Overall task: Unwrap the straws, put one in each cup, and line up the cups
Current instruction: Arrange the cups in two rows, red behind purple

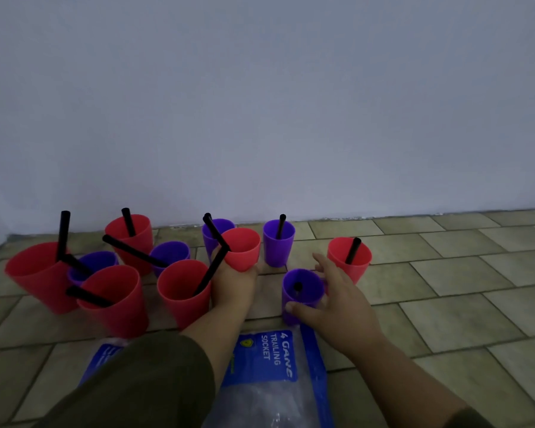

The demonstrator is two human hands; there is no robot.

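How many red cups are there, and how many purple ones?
red cups: 6
purple cups: 5
Total: 11

Smooth plastic is seen on the red cup (241,248), with a soft, mostly matt finish and only a faint sheen along the rim. The same smooth plastic is shown by the purple cup (301,299), and it is matched across the other cups. The black straws (64,234) are read as smooth matt plastic, with no shine caught. The floor tiles (445,310) are taken as ceramic or stone, mottled and dull, with rough-looking grout lines. The wall (260,103) is painted flat and matt. A clear plastic bag (260,403) is noted, crinkled and glossy, its blue panel (272,356) printed smooth. The sleeve (142,381) is given as matt, soft-looking cloth.
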